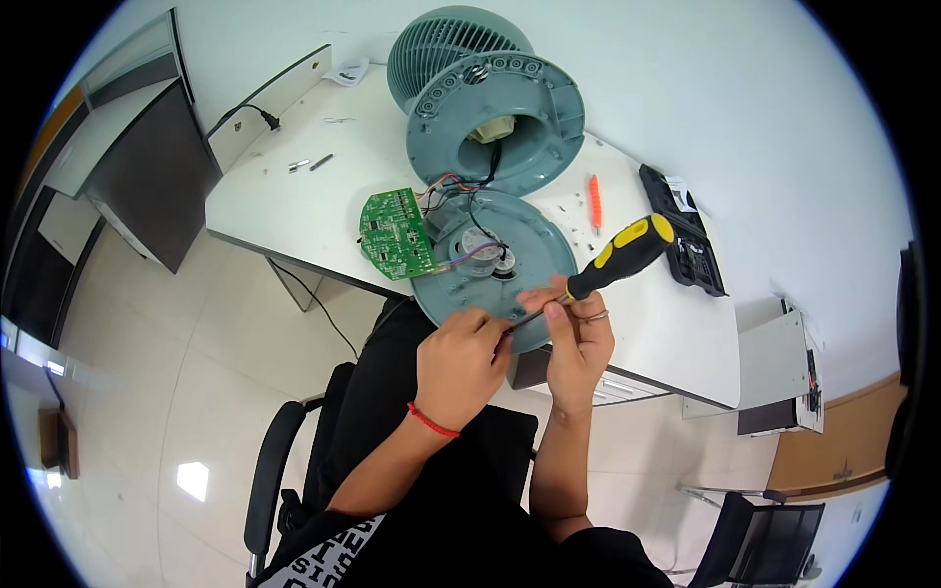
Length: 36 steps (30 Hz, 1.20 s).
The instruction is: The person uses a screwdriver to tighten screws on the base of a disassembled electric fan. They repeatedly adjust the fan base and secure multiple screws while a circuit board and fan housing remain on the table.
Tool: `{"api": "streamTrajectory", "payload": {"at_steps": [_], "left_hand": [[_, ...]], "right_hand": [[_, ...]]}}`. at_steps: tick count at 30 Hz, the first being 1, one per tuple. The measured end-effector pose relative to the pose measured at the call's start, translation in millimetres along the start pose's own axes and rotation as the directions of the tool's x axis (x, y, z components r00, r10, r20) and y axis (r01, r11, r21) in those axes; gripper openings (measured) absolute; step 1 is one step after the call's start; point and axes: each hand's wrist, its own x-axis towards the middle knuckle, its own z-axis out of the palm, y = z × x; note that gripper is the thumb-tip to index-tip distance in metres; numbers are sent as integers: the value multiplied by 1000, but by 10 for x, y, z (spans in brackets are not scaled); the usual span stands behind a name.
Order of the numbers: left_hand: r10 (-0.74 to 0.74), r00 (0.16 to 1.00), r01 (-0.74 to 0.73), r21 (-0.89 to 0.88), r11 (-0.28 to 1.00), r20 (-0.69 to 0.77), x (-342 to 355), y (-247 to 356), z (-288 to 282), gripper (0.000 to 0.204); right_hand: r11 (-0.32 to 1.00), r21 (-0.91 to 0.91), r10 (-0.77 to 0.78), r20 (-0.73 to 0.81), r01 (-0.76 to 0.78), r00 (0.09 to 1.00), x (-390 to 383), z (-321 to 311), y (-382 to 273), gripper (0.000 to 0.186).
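Observation:
A screwdriver with a black and yellow handle slants across the front rim of a round grey-green fan base plate. My right hand grips its shaft just below the handle, wearing a ring. The fingers of my left hand are pinched around the shaft's tip end; whether they also hold a small part is hidden. A red cord circles my left wrist. On the plate sits a round motor, and a green circuit board leans at its left edge, joined by coloured wires.
Behind stands the fan's round housing with its grille, wired to the board. An orange screwdriver and small screws lie to the right, beside a black tool case. Metal pieces and a black plug are at left.

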Motion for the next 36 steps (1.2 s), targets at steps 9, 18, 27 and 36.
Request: {"api": "streamTrajectory", "payload": {"at_steps": [9,18,27,36], "left_hand": [[-15,998,15,0,1000,-61,-13,25,60,9],[-12,999,13,8,1000,-40,2,5,76,8],[33,999,-33,7,999,-8,30,-18,28,7],[102,989,-107,44,993,111,106,-72,-15,8]], "right_hand": [[969,-236,-98,-101,72,990,-18,-14,-42,42],[968,-246,-57,-55,42,997,22,43,-189,48],[978,-198,-77,-36,68,996,31,58,-164,47],[987,-143,-97,-114,80,989,66,76,-212,54]]}}
